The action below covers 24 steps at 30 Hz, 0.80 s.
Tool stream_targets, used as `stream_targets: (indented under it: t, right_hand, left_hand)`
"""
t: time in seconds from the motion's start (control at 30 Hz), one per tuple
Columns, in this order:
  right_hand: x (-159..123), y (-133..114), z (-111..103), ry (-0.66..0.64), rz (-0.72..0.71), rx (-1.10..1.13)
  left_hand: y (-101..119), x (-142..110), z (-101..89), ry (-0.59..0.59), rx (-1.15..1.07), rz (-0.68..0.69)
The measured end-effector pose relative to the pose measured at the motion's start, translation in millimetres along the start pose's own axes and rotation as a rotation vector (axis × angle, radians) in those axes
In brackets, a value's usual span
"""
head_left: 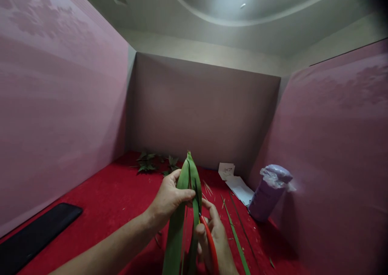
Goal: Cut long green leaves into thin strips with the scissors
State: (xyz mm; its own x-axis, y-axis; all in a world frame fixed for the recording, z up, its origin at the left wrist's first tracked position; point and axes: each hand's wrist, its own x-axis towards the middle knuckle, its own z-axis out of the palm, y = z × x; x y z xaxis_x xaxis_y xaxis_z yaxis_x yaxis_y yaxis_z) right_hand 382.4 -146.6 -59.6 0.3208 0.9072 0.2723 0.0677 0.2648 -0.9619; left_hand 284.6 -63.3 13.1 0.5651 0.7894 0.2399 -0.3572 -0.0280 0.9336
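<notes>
A long green leaf [174,230], folded or split into strips that meet at a pointed top, stands upright in front of me. My left hand [169,194] pinches it below the tip, thumb across the front. In my right hand [215,230] is a pair of scissors [210,238] with red-orange handles. Their dark blades point upward and lie along the right-hand strip of the leaf. Part of the blades and the lower fingers of my right hand are hidden.
Red cloth [106,194] covers the table. Dark leaves [147,164] lie at the back, a black flat object [39,234] at left. To the right are a narrow green strip [236,238], thin sticks [207,187], white papers [240,189] and a purple plastic-wrapped package [268,194]. Pink panels surround the table.
</notes>
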Motion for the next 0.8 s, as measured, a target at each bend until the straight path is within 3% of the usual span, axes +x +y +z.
stream_targets:
  t: [0.3, 0.5, 0.8]
  right_hand:
    - [-4.2, -5.8, -2.1, 0.007, -0.014, -0.004]
    - [-5.4, -2.7, 2.7, -0.05, -0.017, 0.077]
    - [-5.1, -3.1, 5.1, -0.044, 0.002, 0.1]
  left_hand:
    - [0.4, -2.1, 1.8, -0.065, -0.077, -0.045]
    - [6.5, 1.6, 1.4, 0.065, -0.073, 0.038]
    - [4.4, 1.0, 0.4, 0.101, -0.041, 0.049]
